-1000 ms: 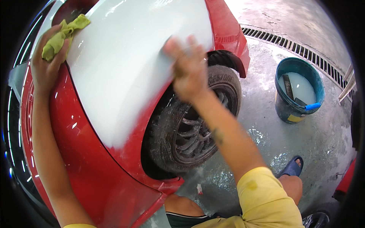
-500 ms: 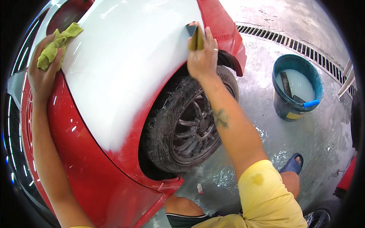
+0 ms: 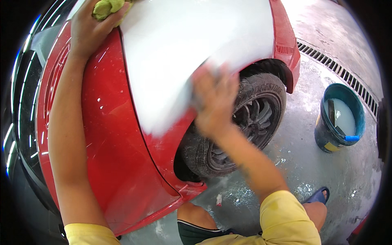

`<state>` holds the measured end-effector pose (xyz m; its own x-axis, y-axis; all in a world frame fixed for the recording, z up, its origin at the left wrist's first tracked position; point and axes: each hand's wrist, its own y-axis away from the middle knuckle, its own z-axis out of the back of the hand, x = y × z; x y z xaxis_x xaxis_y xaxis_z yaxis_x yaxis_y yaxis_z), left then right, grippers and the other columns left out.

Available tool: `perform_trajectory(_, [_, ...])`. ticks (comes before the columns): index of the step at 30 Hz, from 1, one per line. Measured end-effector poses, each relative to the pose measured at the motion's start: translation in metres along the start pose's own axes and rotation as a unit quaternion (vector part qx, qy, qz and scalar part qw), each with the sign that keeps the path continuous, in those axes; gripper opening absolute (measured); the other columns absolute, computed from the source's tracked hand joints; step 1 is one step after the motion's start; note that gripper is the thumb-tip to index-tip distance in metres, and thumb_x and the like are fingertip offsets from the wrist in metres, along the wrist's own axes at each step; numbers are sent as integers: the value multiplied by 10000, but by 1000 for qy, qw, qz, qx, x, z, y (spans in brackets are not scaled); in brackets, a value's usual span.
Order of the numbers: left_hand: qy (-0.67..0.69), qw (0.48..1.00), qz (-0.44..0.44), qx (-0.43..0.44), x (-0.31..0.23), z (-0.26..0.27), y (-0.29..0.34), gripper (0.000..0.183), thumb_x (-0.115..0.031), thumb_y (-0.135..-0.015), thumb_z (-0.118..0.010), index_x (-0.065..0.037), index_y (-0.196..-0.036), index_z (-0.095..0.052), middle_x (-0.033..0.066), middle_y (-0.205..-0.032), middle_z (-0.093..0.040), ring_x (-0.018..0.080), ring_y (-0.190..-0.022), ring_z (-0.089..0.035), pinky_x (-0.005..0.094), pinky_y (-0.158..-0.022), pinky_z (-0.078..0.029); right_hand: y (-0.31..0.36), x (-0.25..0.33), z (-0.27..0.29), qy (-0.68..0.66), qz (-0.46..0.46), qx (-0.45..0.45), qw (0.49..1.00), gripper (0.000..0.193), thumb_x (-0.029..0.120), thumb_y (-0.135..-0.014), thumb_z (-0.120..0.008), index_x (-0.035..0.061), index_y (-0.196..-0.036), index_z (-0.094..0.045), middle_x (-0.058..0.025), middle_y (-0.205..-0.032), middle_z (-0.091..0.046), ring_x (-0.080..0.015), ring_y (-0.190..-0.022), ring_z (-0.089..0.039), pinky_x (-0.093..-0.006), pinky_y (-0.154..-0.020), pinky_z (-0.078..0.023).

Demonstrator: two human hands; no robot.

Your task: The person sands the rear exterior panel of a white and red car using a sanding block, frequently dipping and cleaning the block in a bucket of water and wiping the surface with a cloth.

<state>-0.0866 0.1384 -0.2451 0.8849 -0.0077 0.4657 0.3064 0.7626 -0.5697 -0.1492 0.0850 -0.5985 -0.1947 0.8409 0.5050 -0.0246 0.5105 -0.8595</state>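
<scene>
Since half a second ago, we see the right hand (image 3: 214, 96) shifted from the far upper stretch of the wheel arch to the lower part of the white patch (image 3: 175, 45), and the whole view has swung, so the car sits further right. The hand is smeared by motion; its fingers look extended and slightly spread over the curved panel edge. Beside them we make out a dark, flat piece (image 3: 194, 98), though we cannot tell how firmly it is held.

The left hand (image 3: 90, 34) is curled round a crumpled, soft-looking yellow-green cloth (image 3: 108, 8), at the near side of the white patch, beyond the top of the narrow panel seam. We find the white surface smooth and matt, its lower border fading softly into glossy red bodywork (image 3: 110, 122) dotted with pale specks.

Below the arch we see a dusty black rubber tyre (image 3: 196, 157) around a dark, many-spoked wheel rim (image 3: 261, 116). To the right, on the wet, blotchy grey floor (image 3: 294, 163), stands a round, dark teal bucket (image 3: 321, 128) of cloudy whitish liquid (image 3: 347, 116), with a long dark bar (image 3: 331, 112) inside and a blue tubular grip (image 3: 352, 138) at its rim. Past it curves a slotted drain grate (image 3: 339, 67).
</scene>
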Motion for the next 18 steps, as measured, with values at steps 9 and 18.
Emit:
perform_trajectory(9, [-10, 1000, -12, 0, -6, 5, -6, 424, -134, -823, -781, -10, -1207, -650, 90, -1103, -693, 169, -1034, -654, 316, -922, -518, -41, -74, 21, 67, -12, -85, 994, 571, 202, -964, -598, 218, -1531, -530, -51, -1615, -477, -521, -1475, -342, -713, -1184, -195])
perform_trajectory(18, [-9, 996, -67, -51, 2, -6, -3, 430, -116, -822, -789, -13, -1215, -650, 92, -1113, -697, 168, -1054, -656, 321, -934, -516, 57, 29, -1, -13, 194, 115, 974, 576, 325, -929, -648, 287, -1498, -566, 3, -1632, -456, -416, -1563, -266, -695, -1240, -48])
